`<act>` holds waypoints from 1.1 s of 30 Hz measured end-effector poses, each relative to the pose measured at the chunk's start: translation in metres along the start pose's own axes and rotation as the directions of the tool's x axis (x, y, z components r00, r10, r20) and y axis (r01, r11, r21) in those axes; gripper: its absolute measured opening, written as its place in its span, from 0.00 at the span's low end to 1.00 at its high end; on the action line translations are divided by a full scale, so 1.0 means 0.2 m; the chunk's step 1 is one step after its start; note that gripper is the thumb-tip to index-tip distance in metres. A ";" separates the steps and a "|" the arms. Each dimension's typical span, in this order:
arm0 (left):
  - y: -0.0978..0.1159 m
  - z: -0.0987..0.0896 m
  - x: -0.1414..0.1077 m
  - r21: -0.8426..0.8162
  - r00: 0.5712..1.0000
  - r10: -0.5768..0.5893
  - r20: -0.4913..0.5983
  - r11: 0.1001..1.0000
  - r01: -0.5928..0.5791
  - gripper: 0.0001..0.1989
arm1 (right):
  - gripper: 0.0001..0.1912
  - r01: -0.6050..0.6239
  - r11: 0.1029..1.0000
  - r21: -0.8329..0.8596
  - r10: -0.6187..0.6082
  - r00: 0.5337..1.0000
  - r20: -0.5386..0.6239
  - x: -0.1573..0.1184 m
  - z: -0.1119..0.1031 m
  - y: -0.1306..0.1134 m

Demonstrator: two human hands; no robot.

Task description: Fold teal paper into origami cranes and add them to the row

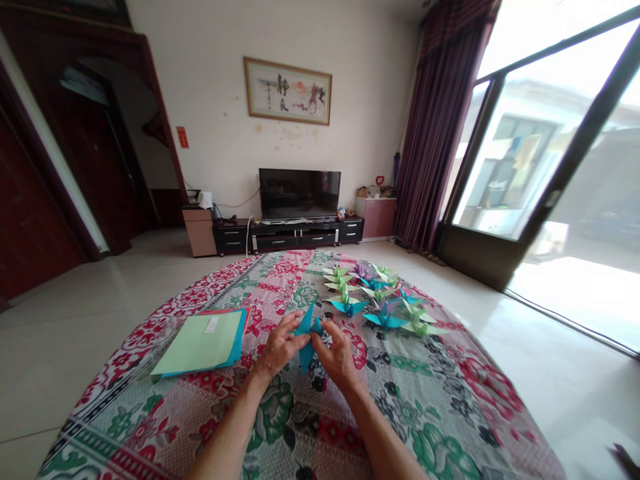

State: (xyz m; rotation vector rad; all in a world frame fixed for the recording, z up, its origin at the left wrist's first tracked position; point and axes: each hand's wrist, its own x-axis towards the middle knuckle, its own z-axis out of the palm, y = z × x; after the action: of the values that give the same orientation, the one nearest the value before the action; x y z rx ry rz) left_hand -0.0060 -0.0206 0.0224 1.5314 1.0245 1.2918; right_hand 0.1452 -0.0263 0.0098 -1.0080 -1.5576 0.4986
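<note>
Between my two hands is a blue origami crane [305, 357], held up over the middle of the table, its long points facing away and toward me. My left hand [283, 343] pinches its left side with thumb and fingers. On the other side, my right hand [336, 348] grips the crane near a small folded blue part. Some of the folds are hidden behind my fingers. Beyond my right hand stand several finished paper cranes in rows, among them a blue crane [386, 317], a green crane [423, 323] and a purple crane [362, 270].
A stack of coloured paper [195, 343], green on top with blue and red below, lies left of my hands. A patterned cloth [280, 413] covers the round table. Farther off are a television [300, 193] on a low cabinet and a glass door [545, 167].
</note>
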 end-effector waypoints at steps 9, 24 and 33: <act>-0.02 0.00 0.01 -0.082 0.991 -0.112 0.079 0.990 0.119 0.18 | 0.11 -0.259 0.900 0.352 0.226 0.965 0.132 0.01 0.02 0.02; -0.06 0.02 0.01 -0.270 0.959 -0.272 0.086 0.920 0.285 0.19 | 0.13 -0.479 0.728 0.489 0.435 0.876 0.210 -0.01 0.04 0.05; -0.09 0.05 0.02 -0.274 0.940 -0.340 -0.036 0.908 0.318 0.15 | 0.14 -0.540 0.713 0.448 0.481 0.841 0.248 -0.04 0.07 0.07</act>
State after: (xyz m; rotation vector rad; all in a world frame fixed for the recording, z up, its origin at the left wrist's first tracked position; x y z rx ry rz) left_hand 0.0038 -0.0118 0.0057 1.0577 1.0630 1.2024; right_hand 0.1371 -0.0217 -0.0088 -0.9967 -1.1199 1.3086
